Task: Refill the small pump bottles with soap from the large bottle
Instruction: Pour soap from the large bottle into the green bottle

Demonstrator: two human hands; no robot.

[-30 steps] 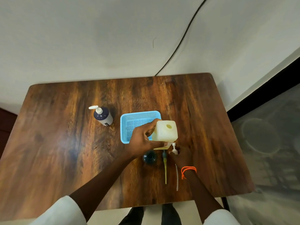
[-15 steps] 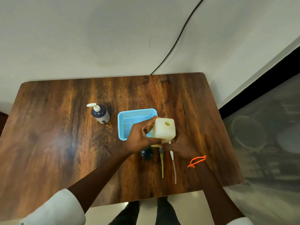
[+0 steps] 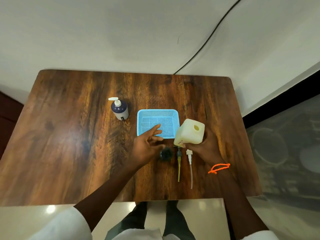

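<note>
Tilting in the right hand [image 3: 206, 149], which grasps it, the large bottle [image 3: 189, 135] sits just right of and beyond the open small bottle [image 3: 165, 154], apparently uncapped. The left hand [image 3: 147, 146], fingers spread and holding nothing, hovers nearer that small bottle's mouth.

Right hand [image 3: 206, 146] grips large bottle [image 3: 189, 134], tilted; left hand [image 3: 147, 146] spread beside blue basket [image 3: 174, 113].
</note>
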